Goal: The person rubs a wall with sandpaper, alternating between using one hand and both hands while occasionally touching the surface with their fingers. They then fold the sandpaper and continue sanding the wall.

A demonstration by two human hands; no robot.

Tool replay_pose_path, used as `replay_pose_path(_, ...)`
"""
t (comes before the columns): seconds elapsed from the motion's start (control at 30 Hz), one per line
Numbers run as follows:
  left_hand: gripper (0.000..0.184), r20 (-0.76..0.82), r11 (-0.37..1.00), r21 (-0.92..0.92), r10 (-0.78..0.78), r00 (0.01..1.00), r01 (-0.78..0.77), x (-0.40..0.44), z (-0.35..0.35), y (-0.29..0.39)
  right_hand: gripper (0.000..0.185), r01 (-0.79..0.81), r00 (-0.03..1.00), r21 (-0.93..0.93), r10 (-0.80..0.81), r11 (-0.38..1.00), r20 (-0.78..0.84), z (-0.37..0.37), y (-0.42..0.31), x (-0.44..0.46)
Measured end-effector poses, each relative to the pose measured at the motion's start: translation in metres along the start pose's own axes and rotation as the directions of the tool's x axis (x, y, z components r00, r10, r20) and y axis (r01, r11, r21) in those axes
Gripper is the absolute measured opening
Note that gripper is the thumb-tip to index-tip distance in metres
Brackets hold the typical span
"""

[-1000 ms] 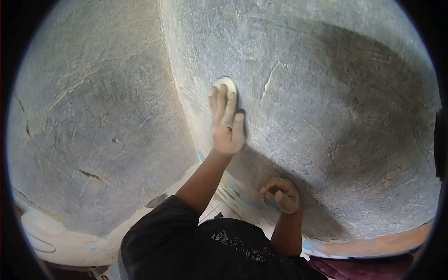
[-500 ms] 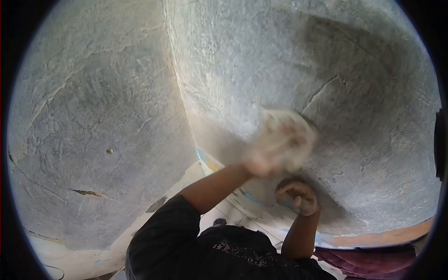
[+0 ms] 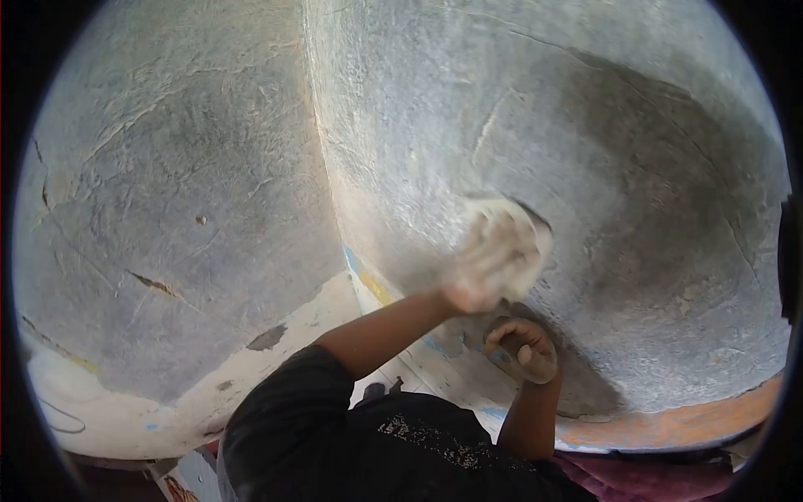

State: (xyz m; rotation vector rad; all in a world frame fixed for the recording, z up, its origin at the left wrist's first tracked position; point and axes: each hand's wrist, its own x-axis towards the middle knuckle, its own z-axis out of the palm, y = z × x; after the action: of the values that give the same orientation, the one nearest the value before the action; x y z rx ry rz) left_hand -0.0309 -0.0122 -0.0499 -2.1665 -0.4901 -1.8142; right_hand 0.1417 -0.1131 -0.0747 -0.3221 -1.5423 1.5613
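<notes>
My left hand [image 3: 493, 261] is smeared by motion and lies flat over a pale cream pad [image 3: 529, 272] with a rounded edge, pressing it to the grey plastered wall [image 3: 401, 125]. What the pad is made of cannot be made out. Lower and to the right, my right hand [image 3: 535, 356] is raised close to the same wall, its palm coated in pale dust. Its fingers curl loosely, with a gap between them and the thumb, and nothing shows in it.
Two plastered walls meet in a vertical corner [image 3: 324, 151]. The left wall [image 3: 201, 167] has cracks and a small hole [image 3: 201, 220]. White, yellow and orange old paint [image 3: 694, 427] shows low down. A maroon cloth [image 3: 644, 477] lies at the bottom right.
My left hand has shifted slightly left with the pad along the wall. The right hand has moved a little left and up. The view has tilted, so more floor-level items show at bottom left.
</notes>
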Motion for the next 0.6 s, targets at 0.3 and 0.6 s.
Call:
replay_pose_path(0.3,0.043,0.086,0.994,0.039,0.098,0.991,-0.101,-0.002,0.033,0.060,0.052,0.076,0.995,0.161,-0.085,0.984,0.052,-0.005,-0.027,-0.061)
replay_pose_path(0.6,0.042,0.036,0.984,0.180,-0.018,0.999,0.011,-0.012,0.042,0.092,0.049,-0.017,0.994,0.196,-0.005,0.981,0.113,-0.011,-0.025,-0.070)
